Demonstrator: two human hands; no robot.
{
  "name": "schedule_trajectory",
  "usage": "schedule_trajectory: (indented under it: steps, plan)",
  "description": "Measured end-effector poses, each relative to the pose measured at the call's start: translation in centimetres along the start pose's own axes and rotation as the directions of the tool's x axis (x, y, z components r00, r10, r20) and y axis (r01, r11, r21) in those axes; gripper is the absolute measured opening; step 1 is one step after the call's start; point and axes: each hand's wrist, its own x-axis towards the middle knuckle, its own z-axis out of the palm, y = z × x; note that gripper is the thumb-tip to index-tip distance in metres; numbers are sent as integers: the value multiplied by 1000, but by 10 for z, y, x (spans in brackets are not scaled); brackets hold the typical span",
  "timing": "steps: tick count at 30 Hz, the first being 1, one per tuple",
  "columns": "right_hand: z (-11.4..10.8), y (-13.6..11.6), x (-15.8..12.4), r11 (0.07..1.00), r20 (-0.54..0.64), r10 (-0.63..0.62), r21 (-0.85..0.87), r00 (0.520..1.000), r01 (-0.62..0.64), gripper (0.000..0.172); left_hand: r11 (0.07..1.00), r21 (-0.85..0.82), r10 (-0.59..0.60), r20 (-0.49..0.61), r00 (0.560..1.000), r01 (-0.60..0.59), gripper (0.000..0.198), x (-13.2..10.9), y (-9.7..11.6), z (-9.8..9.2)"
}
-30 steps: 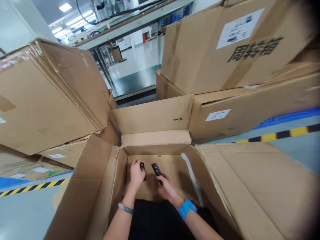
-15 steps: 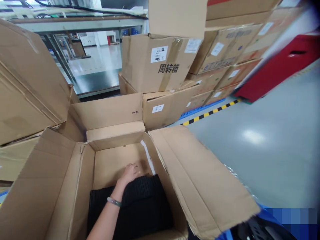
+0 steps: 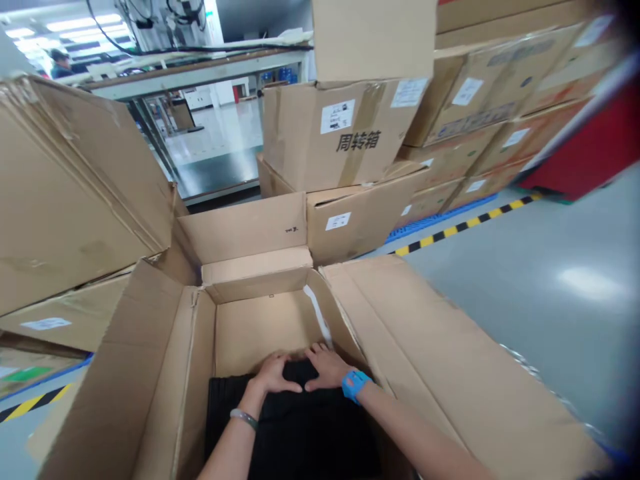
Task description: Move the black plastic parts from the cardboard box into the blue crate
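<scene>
A big open cardboard box [image 3: 165,347] stands in front of me, its flaps folded outward. Inside it lies a black ribbed block [image 3: 295,433] that fills the near part of the box. My left hand [image 3: 273,377], a bracelet on its wrist, rests palm down on the block's far edge. My right hand [image 3: 327,367], a blue band on its wrist, lies flat beside it with fingers apart. The fingertips of the two hands nearly meet. I see nothing held in either hand.
Stacked cardboard boxes [image 3: 345,133] stand behind the open box, and a large tilted box [image 3: 65,193] to the left. A metal-framed workbench [image 3: 200,73] is at the back. Grey floor [image 3: 550,267] with yellow-black tape [image 3: 465,223] opens to the right. The right flap [image 3: 440,360] spreads wide.
My right hand has come back into the box beside the left. The small black pieces held a second ago are no longer visible. Both hands now rest on the black block.
</scene>
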Motion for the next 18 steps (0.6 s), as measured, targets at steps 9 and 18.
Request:
schedule_trajectory:
  steps: [9, 18]
  plan:
    - [53, 53, 60, 934, 14, -207, 299, 978, 194, 93, 983, -184, -5, 2, 1000, 5, 91, -8, -1, 5]
    - [67, 30, 60, 837, -132, -285, 448, 949, 314, 93, 972, -216, 63, -130, 989, -90, 68, -13, -8, 7]
